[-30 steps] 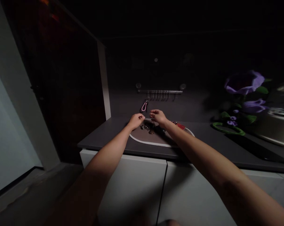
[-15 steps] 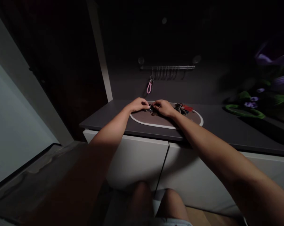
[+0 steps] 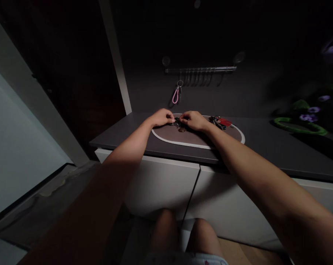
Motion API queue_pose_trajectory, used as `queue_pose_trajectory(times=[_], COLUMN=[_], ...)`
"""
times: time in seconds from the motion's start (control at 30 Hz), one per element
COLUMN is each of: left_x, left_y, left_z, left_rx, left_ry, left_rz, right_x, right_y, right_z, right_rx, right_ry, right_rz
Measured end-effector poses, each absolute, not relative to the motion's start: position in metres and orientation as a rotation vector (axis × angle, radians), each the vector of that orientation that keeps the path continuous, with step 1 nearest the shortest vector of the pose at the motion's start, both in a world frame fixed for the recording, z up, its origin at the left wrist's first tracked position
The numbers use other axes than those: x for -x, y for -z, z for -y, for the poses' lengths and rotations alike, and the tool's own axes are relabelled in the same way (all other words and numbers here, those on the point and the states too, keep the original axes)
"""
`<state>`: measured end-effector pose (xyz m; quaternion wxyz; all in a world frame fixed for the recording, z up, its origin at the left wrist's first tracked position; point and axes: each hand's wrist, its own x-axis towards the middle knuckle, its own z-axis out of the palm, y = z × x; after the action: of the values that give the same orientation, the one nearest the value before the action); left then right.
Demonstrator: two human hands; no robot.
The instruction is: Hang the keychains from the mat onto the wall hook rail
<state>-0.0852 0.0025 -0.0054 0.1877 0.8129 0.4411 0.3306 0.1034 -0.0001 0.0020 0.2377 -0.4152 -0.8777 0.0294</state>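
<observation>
Both hands are over an oval brown mat (image 3: 180, 139) with a white rim. My left hand (image 3: 163, 117) pinches at the left side of a small bunch of keys (image 3: 177, 123). On the bunch's right side, my right hand (image 3: 192, 120) has its fingertips closed on a dark part of it. A round brownish tag (image 3: 182, 129) hangs or lies just below the fingers. Farther right on the mat lies a second bunch of keys (image 3: 217, 121) with a red tag (image 3: 225, 122). Fine detail between the fingertips is too dark and small to make out.
A clear rail (image 3: 201, 69) with several hooks is fixed to the dark wall. From its left end hangs a key ring with a pink loop (image 3: 175, 96). Purple flowers (image 3: 309, 115) and a green ring-shaped rim (image 3: 298, 130) stand at right on the dark countertop (image 3: 122, 134).
The camera view has shifted slightly, so the rail and flowers sit differently in the picture. Both hands stay at the key bunch with nearly the same grip.
</observation>
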Motion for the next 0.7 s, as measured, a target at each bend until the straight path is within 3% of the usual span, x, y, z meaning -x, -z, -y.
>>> queue_pose_trajectory(times=[0.7], left_x=[0.079], left_y=[-0.005], left_z=[0.002], left_rx=[-1.707], left_ry=[-1.307], left_rz=[-0.888], right_x=[-0.1], right_y=[-0.003], right_z=[0.003], right_rx=[1.083], right_ry=[-0.261], right_rz=[2.19])
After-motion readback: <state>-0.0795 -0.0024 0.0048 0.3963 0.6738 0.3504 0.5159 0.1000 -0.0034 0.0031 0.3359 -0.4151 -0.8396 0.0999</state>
